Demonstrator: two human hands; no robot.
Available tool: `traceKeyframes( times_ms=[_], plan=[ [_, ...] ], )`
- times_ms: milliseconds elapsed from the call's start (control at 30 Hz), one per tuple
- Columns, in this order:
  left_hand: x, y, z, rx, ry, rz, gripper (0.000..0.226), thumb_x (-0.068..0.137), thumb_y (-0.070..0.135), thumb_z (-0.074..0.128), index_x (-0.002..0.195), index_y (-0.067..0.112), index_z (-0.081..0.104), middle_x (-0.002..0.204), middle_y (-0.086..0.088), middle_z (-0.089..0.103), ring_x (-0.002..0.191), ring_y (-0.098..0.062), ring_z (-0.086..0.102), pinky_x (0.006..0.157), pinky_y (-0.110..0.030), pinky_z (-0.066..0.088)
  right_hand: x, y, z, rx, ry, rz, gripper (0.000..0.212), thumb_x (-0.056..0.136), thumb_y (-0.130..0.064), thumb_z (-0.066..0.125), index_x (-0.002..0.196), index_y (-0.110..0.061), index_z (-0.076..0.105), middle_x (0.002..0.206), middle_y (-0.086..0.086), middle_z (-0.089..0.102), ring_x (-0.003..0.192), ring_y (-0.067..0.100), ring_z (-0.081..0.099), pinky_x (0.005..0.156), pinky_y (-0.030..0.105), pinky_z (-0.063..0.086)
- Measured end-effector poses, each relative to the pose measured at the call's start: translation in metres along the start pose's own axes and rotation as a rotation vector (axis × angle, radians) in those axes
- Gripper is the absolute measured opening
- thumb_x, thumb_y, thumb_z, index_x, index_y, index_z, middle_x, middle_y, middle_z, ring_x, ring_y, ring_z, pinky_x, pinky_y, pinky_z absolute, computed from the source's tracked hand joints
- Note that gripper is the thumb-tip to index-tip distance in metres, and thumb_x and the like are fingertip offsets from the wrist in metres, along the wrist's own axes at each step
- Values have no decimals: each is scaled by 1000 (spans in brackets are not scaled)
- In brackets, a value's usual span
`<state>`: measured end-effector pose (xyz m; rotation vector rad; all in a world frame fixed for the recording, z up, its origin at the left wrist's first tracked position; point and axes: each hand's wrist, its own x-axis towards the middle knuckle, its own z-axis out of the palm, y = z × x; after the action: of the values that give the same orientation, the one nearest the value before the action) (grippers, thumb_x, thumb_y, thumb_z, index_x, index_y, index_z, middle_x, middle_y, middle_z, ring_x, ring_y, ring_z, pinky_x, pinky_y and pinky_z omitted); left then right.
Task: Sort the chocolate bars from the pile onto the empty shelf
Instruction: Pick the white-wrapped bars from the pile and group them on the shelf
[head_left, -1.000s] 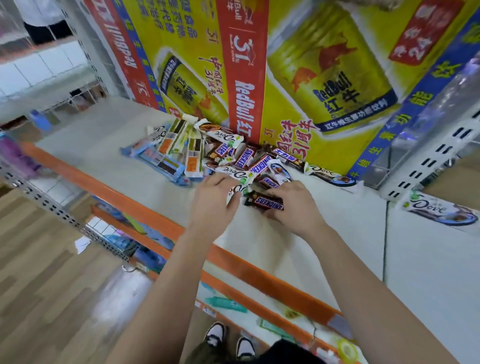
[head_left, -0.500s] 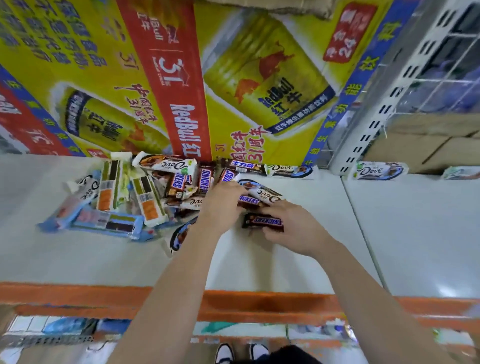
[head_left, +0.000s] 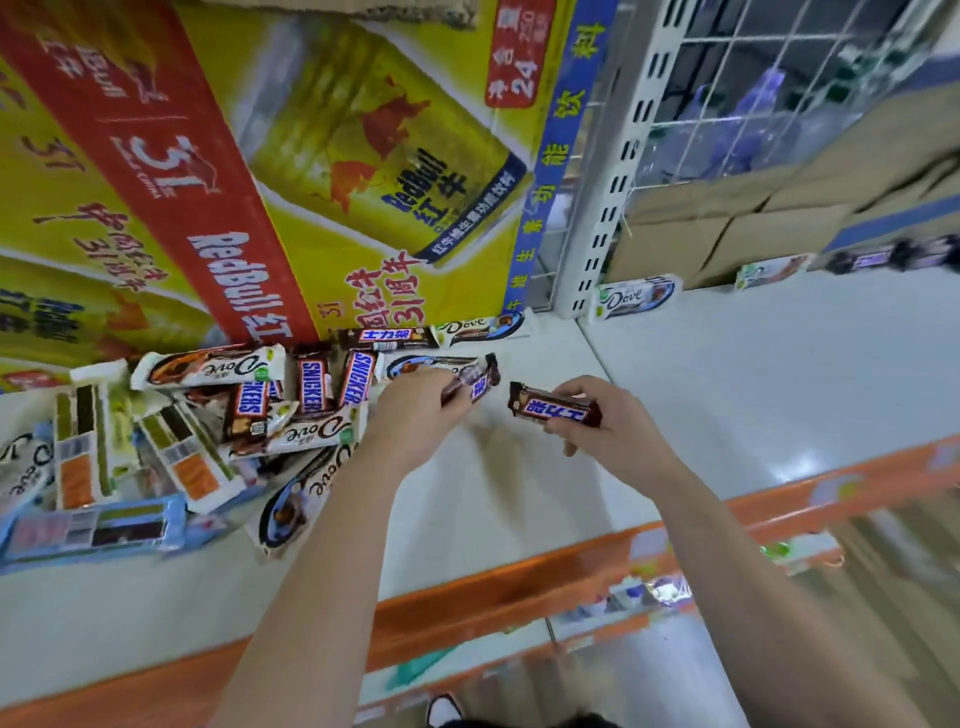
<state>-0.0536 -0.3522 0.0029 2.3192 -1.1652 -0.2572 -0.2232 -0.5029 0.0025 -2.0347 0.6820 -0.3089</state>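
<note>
white shelf (head_left: 727, 395): each hand grips a snickers bar, left hand (head_left: 415, 410), right hand (head_left: 608, 421).

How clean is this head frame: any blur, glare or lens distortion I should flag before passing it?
Head view: wide-angle bending tilts the white upright and curves the orange shelf edge; motion blur smears the far-right bars and lower-right corner; soft glare patch on the right shelf; the left hand and right hand, each holding a Snickers bar, stay fairly sharp with faint shadows beneath.
</note>
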Motion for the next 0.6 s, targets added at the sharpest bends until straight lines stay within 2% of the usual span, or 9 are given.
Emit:
traceKeyframes(
  times_ms=[67,133,200,300,367,433,467,533,600],
  plan=[
    [4,16,6,-140,-21,8,19,88,25,54,74,12,56,66,-4,63,66,-21,57,56,-37,38,-6,10,-14,15,47,23,20,80,-10,70,89,-24,59,77,0,73,57,14,66,55,22,46],
    [8,35,14,-232,-51,21,7,84,20,58,85,15,62,67,1,67,65,-13,60,51,-21,39,-12,23,-30,55,104,44,15,79,-11,70,87,-20,62,74,3,72,58,16,65,61,31,50],
    [13,58,27,-300,-77,34,4,84,18,62,87,18,63,69,5,67,63,-7,63,48,-12,37,-21,37,-49,122,168,58,8,77,-17,71,83,-19,65,69,4,68,60,18,60,61,35,48],
    [19,101,51,-414,-83,44,10,84,14,65,92,19,63,75,5,67,58,0,64,53,-5,38,-33,61,-87,193,261,68,11,71,-30,67,71,-21,62,61,-5,58,59,14,48,59,33,36],
    [23,133,70,-458,-77,46,11,84,13,65,94,17,63,75,4,67,58,3,63,54,-3,37,-44,77,-116,250,298,66,4,76,-29,65,75,-25,63,69,-4,63,64,18,55,62,35,43],
    [28,167,90,-488,-81,46,11,85,15,65,95,18,62,74,3,69,58,3,63,53,-4,38,-54,96,-147,327,320,84,9,89,-19,59,97,-14,61,88,9,68,82,27,65,74,42,54],
    [31,184,100,-502,-88,45,12,85,16,65,96,19,62,75,3,69,59,3,63,52,-5,38,-61,104,-163,358,318,98,13,94,-14,53,105,-8,57,93,13,68,86,29,67,77,41,56],
    [38,218,120,-535,-98,46,13,85,15,65,97,19,61,77,1,70,60,-1,65,51,-8,39,-71,120,-195,378,311,102,14,98,-13,46,109,-7,50,86,10,68,79,27,69,69,36,56],
    [44,250,141,-565,-99,51,15,85,12,66,97,18,60,79,-1,70,59,-3,65,51,-11,39,-80,137,-228,296,324,88,12,96,-19,50,104,-10,52,75,7,66,71,23,69,59,31,55]
  ],
)
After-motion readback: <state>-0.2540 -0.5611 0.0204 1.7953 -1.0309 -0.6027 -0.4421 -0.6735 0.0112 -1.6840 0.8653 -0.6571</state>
